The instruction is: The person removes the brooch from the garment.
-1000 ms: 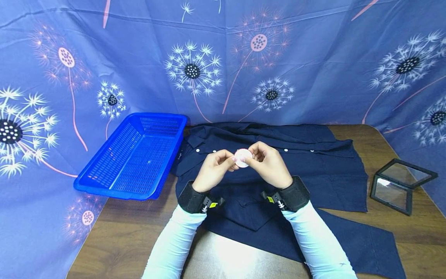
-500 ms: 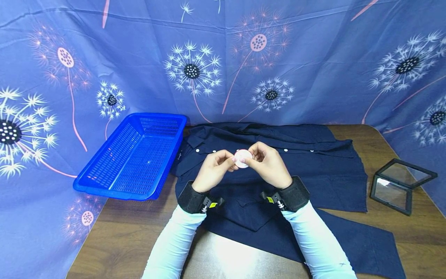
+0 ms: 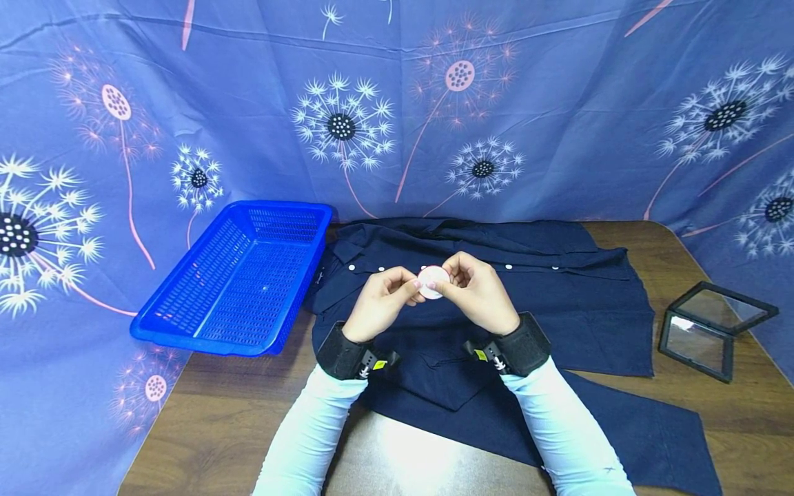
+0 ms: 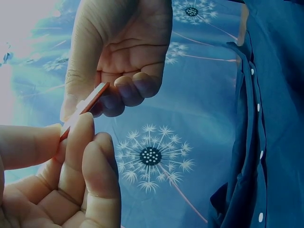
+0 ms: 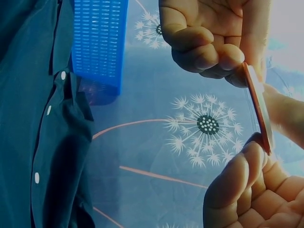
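Observation:
Both hands hold one small round pinkish-white disc (image 3: 433, 282) above a dark navy button shirt (image 3: 558, 310) spread on the table. My left hand (image 3: 384, 300) pinches the disc's left edge between thumb and fingers. My right hand (image 3: 474, 286) pinches its right edge. In the left wrist view the disc (image 4: 85, 108) shows edge-on, thin, with a reddish rim, between the fingertips of both hands. The right wrist view shows the same disc (image 5: 259, 107) edge-on, and the shirt's white buttons (image 5: 62, 75) at the left.
An empty blue plastic basket (image 3: 238, 279) sits at the table's left, touching the shirt's collar end. A black-framed clear box (image 3: 713, 327) stands open near the right edge. A blue dandelion-print cloth (image 3: 397, 103) hangs behind. Bare wooden table (image 3: 205, 420) shows at the front left.

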### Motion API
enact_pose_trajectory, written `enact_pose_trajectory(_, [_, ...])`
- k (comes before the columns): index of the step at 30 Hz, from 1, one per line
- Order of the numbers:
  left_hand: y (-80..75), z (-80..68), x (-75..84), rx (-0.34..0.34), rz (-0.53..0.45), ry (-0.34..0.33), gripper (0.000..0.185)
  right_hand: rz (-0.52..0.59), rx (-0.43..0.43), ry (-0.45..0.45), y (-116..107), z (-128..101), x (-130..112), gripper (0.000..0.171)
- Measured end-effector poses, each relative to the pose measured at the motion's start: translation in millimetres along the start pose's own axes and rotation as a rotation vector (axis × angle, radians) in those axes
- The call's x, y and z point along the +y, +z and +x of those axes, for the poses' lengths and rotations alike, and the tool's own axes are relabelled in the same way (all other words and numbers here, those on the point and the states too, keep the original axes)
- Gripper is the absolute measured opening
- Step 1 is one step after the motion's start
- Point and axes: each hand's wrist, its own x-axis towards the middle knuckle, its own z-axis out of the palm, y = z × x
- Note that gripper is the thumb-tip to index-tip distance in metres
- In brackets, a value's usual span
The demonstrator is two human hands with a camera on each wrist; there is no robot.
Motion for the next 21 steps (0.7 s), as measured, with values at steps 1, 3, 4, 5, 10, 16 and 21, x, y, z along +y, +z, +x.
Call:
enact_pose_trajectory(1, [0.1, 0.1, -0.2, -0.001, -0.001, -0.001, 0.021, 0.004, -0.001, 0.003, 0.0, 0.1, 0.3, 0.017])
enact_pose_trajectory(3, [0.2, 0.2, -0.4, -0.001, 0.001, -0.001, 0.021, 0.012, -0.005, 0.01, 0.0, 0.5, 0.8, 0.017])
enact_pose_trajectory(4, [0.2, 0.3, -0.4, -0.002, 0.0, -0.002, 0.021, 0.014, -0.006, 0.012, -0.1, 0.6, 0.9, 0.017])
enact_pose_trajectory(5, [0.3, 0.4, -0.3, -0.003, 0.001, -0.002, 0.021, 0.019, -0.007, 0.015, -0.1, 0.8, 1.0, 0.017])
enact_pose_trajectory(10, [-0.2, 0.6, 0.3, -0.002, -0.001, 0.001, 0.02, 0.014, -0.014, 0.018, -0.9, 1.3, -0.1, 0.017])
enact_pose_trajectory(16, [-0.8, 1.3, 0.0, -0.001, -0.01, -0.002, 0.02, 0.009, -0.024, 0.025, -1.4, 2.1, -1.5, 0.017])
enact_pose_trajectory(21, [-0.2, 1.8, -0.3, -0.002, -0.03, -0.012, 0.02, -0.011, -0.033, 0.028, -2.6, 3.6, -0.7, 0.017])
